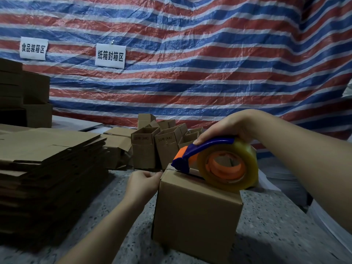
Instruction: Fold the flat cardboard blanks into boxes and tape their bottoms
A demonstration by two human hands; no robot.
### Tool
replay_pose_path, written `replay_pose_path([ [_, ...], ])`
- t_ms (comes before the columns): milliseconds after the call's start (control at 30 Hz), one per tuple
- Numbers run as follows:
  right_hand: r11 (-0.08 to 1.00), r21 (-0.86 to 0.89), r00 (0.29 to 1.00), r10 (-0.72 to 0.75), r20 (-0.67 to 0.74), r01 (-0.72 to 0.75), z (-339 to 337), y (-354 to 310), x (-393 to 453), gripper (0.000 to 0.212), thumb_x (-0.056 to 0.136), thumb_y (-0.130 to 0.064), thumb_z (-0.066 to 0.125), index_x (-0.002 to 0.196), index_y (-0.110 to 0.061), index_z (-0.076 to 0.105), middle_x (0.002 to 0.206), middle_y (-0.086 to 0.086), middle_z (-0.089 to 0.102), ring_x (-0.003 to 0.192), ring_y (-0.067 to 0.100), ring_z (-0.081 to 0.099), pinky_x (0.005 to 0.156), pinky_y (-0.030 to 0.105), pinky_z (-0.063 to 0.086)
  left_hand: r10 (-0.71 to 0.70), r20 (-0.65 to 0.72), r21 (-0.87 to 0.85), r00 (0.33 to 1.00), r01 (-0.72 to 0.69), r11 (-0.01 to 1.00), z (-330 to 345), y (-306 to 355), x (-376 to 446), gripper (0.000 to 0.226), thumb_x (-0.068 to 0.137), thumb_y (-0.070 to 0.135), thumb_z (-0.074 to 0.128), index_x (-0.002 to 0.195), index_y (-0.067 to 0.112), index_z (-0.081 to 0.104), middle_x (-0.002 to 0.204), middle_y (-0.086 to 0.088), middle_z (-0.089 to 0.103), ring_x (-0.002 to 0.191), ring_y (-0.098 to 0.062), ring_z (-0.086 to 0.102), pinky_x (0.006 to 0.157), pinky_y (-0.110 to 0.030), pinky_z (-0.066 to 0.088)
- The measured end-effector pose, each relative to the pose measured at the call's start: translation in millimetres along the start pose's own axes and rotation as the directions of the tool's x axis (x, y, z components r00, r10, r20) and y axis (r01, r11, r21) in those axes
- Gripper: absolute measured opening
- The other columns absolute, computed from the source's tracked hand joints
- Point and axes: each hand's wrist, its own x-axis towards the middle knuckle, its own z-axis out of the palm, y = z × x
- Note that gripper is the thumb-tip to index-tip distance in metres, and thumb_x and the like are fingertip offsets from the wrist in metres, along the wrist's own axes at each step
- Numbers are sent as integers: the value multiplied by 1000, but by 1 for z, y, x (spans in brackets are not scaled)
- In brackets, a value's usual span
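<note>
While the box point(196, 212) stands on the speckled surface point(118, 216) with its taped side up, the right hand point(226, 128) grips the tape dispenser point(215, 161) from above, fingers curled round the blue handle, its front edge on the box top. The left hand point(142, 183) pinches at the box's upper left corner; the fingertips are hard to make out. Flat blanks point(47, 168) are stacked left. Folded boxes point(162, 143) stand behind. The dispenser hides part of the box top.
</note>
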Motion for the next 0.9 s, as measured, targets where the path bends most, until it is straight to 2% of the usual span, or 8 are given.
replay_pose_path([
  [133, 1000, 5, 1000, 4, 10, -4, 0, 0, 0, 71, 61, -60, 84, 116, -16, 70, 97, 8, 78, 77, 20, 75, 67, 32, 59, 10, 86, 75, 996, -16, 997, -5, 2, 0, 38, 94, 36, 63, 65, 12, 63, 51, 1, 47, 41, -8, 38, 38, -17, 32],
  [300, 1000, 17, 1000, 4, 13, -4, -1, 2, 0, 69, 62, -60, 85, 114, -16, 70, 94, 7, 78, 75, 20, 76, 64, 31, 59, -71, 118, 72, 991, 63, 995, -9, 2, -1, 35, 93, 44, 63, 76, 13, 60, 58, -1, 45, 46, -11, 36, 42, -21, 29],
  [400, 1000, -15, 1000, -8, 0, 8, -2, 3, 1, 70, 61, -63, 84, 114, -20, 67, 94, 7, 79, 78, 19, 77, 64, 31, 60, -65, 103, 132, 993, 51, 990, -18, 2, 0, 34, 91, 41, 65, 81, 10, 57, 66, -2, 51, 53, -12, 44, 47, -23, 38],
  [533, 1000, -27, 1000, -11, -12, 10, -1, 1, 0, 64, 64, -62, 83, 111, -23, 66, 91, 6, 79, 77, 19, 77, 63, 31, 60, 204, -87, 89, 975, -196, 976, -28, 20, -3, 21, 100, 37, 51, 99, 18, 61, 87, 0, 64, 77, -14, 62, 69, -32, 55],
  [600, 999, -32, 1000, -14, -16, 14, -1, 1, 0, 67, 64, -63, 83, 114, -21, 66, 93, 6, 79, 78, 19, 77, 63, 31, 60, 356, 27, 144, 934, -357, 923, -24, 33, -12, 22, 103, 32, 46, 118, 26, 61, 95, 11, 63, 82, -2, 61, 66, -22, 53],
  [667, 1000, -27, 1000, -8, -29, 7, 0, 0, -1, 69, 63, -62, 83, 114, -20, 66, 91, 6, 79, 75, 18, 76, 62, 30, 59, 377, 204, 174, 903, -413, 894, -16, 36, -21, 30, 103, 27, 44, 129, 31, 58, 101, 13, 64, 80, -2, 65, 64, -20, 56],
  [800, 999, -34, 999, 1, -39, -3, 3, -3, -4, 66, 68, -62, 81, 115, -18, 67, 93, 7, 79, 75, 18, 76, 65, 30, 60, 423, 355, 280, 834, -526, 803, -10, 21, -28, 32, 104, 33, 40, 129, 46, 54, 114, 17, 64, 77, 4, 63, 59, -14, 48],
  [900, 999, -36, 1000, 4, -27, -5, 2, -5, -4, 65, 71, -60, 81, 118, -18, 68, 93, 7, 78, 75, 19, 75, 66, 30, 59, 518, 356, 491, 778, -628, 604, -15, 11, -23, 39, 104, 41, 32, 140, 45, 46, 142, 20, 50, 106, 5, 53, 89, -21, 45],
])
